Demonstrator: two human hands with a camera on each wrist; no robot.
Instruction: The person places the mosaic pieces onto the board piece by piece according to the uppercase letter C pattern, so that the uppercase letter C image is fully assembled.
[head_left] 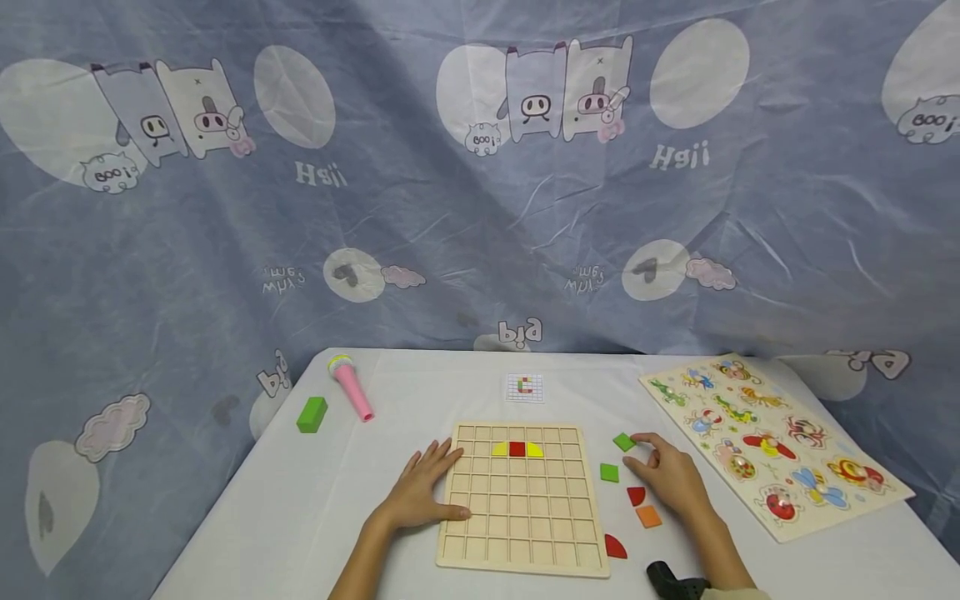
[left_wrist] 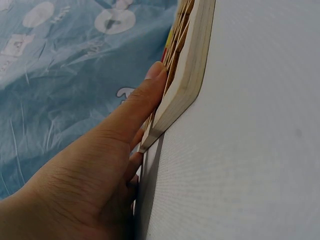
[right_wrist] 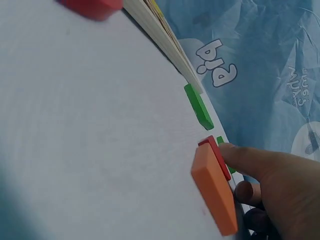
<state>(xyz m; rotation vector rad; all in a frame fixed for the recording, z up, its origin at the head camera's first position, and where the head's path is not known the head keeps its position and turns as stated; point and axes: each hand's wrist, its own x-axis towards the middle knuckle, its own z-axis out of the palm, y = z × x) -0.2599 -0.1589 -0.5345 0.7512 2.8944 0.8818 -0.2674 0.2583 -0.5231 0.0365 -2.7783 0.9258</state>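
A wooden grid board [head_left: 525, 527] lies on the table with a red square [head_left: 517, 449] between two yellow quarter-round pieces [head_left: 535, 450] in an upper row. My left hand [head_left: 420, 492] rests at the board's left edge, fingers spread; its thumb touches the rim in the left wrist view. To the right of the board, my right hand [head_left: 671, 475] has its index fingertip at a green square tile [head_left: 623, 442], with the thumb below and apart from it. Near that hand lie another green tile [head_left: 610, 472], a red quarter-round [head_left: 636, 496] and an orange square [right_wrist: 214, 190].
Another red quarter-round [head_left: 616, 547] lies by the board's lower right corner. A small pattern card [head_left: 525, 388] is behind the board. On the left are a pink toy microphone [head_left: 351, 388] and a green block [head_left: 312, 414]; an insect puzzle board [head_left: 776, 446] lies on the right.
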